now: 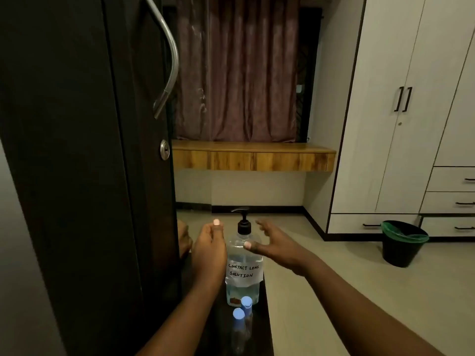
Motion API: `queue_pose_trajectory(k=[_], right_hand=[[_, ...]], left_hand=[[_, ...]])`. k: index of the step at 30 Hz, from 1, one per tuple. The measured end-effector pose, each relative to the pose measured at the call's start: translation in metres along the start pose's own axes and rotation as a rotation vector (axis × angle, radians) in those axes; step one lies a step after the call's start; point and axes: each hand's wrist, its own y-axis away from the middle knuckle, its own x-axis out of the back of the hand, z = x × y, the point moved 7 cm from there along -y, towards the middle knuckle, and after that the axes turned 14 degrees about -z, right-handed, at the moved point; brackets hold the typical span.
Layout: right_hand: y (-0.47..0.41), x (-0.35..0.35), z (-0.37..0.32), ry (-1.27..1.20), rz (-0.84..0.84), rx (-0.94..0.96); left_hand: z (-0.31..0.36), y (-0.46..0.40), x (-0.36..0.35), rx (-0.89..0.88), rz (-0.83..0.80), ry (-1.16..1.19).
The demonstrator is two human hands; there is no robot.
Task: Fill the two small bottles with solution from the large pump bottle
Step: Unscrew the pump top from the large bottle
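Hands flanked the pump bottle [243, 263], left grip [208, 249] and right grip [276, 244] both spread, holding nothing (small bottles [243, 310] capped). Steady its base first.

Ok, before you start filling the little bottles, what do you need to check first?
1. Pump bottle standing upright: ok.
2. Solution left inside it: ok, clear liquid shows through the sides.
3. Caps off the two small bottles: not ok, both still wear their blue caps.
4. Small bottles standing upright in front of the pump bottle: ok.
5. Hands free: ok, the left hand and right hand are open on either side of the pump bottle, holding nothing.
6. Small bottles empty: cannot tell, they are too dark and blurred.
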Motion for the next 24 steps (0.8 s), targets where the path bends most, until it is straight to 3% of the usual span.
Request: queue_pose_trajectory(k=[4, 13, 18, 24], right_hand=[[-0.013, -0.022, -0.003, -0.116, -0.110, 0.010], [-0.015, -0.011, -0.001, 0.016, 0.086, 0.035], [0.006, 0.045, -0.039, 0.002, 0.205, 0.098], [0.038, 0.131, -0.138, -0.090, 0.332, 0.248]], left_hand=[[-0.010, -0.005, 0.002, 0.040, -0.007, 0.003], [-0.014, -0.001, -0.007, 0.148, -0.077, 0.016], [0.018, -0.005, -0.019, 0.045, -0.208, 0.141], [0.066, -0.005, -0.039, -0.135, -0.376, 0.143]])
